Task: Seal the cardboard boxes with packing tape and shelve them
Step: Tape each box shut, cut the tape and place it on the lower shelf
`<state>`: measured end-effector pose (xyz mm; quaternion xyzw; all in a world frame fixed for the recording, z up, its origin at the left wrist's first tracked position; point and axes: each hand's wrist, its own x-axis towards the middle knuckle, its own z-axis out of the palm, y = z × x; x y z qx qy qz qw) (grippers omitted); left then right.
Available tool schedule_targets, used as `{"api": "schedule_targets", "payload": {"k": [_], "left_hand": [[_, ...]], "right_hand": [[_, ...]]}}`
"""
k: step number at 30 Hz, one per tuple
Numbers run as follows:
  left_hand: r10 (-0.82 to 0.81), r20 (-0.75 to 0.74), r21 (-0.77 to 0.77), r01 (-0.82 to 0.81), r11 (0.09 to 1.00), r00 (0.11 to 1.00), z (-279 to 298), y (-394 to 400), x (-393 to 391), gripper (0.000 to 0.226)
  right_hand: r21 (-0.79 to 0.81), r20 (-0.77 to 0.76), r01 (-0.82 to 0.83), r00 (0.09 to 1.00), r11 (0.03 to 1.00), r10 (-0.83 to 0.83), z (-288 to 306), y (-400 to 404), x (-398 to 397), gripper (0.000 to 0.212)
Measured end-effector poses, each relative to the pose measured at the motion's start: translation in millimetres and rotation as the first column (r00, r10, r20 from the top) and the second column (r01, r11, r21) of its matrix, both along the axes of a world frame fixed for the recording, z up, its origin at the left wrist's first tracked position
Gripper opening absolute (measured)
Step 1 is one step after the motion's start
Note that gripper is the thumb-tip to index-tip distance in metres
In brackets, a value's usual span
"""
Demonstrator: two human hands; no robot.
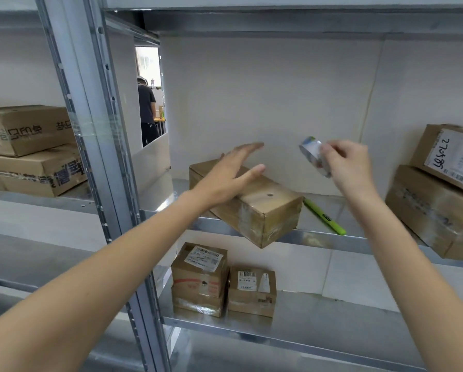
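Note:
A long taped cardboard box (262, 208) with a small round hole on top lies askew on the metal shelf (319, 234), one corner jutting past the front edge. My left hand (233, 173) hovers over its far end with fingers straight and spread, holding nothing. My right hand (348, 165) is raised to the right of the box and grips a roll of packing tape (313, 154), which is blurred.
A green utility knife (325, 217) lies on the shelf right of the box. Two stacked boxes (439, 194) stand at the right, more boxes (28, 149) in the left bay, small labelled boxes (219, 280) on the lower shelf. A steel upright (101, 146) divides the bays. A person (147, 114) stands far behind.

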<state>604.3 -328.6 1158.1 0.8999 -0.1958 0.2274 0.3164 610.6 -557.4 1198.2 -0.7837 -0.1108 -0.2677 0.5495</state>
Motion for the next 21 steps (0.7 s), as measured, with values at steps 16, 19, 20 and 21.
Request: {"api": "schedule_targets", "payload": {"k": [16,19,20,21], "left_hand": [[0.286,0.054,0.446,-0.28,0.85,0.957,-11,-4,-5,0.074],[0.257,0.083,0.416,-0.268,0.869,0.963,-10,3,0,0.075],[0.243,0.074,0.385,-0.253,0.887,0.967,-10,5,2,0.074],[0.231,0.063,0.36,-0.238,0.902,0.971,-10,6,4,0.074]], "right_hand": [[-0.478,-0.21,0.193,0.922,0.857,-0.325,-74,-52,39,0.039],[-0.382,-0.252,0.006,0.961,0.924,-0.111,-43,-26,34,0.05],[-0.348,-0.356,-0.127,0.934,0.929,-0.005,-36,-15,33,0.055],[-0.329,-0.468,-0.253,0.88,0.91,0.075,-32,-5,31,0.062]]}}
